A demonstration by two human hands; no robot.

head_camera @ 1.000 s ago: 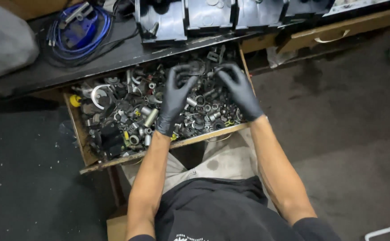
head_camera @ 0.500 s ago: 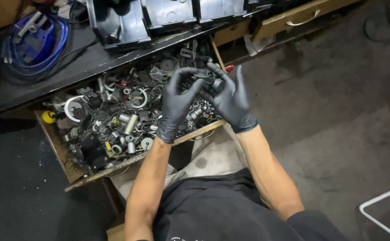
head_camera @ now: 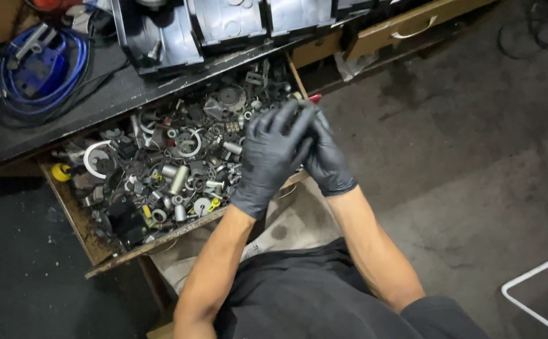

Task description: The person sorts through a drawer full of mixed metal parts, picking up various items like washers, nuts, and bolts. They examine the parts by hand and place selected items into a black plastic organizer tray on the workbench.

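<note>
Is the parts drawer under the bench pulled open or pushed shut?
Open: the drawer juts out from under the workbench, its heap of metal parts exposed.

Both black-gloved hands meet in front, left hand (head_camera: 269, 157) overlapping right hand (head_camera: 325, 157), fingers pressed together, forearms bare.

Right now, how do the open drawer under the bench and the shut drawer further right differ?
The open drawer is pulled out and heaped with small metal parts: rings, bushings, bolts. The shut drawer is pushed in, contents hidden. The open drawer's front edge looks worn and grimy, with both gloved hands above its right end; the shut drawer shows a cleaner face with a pale curved handle and nobody near it. Both are wooden and sit under the same dark bench top.
</note>
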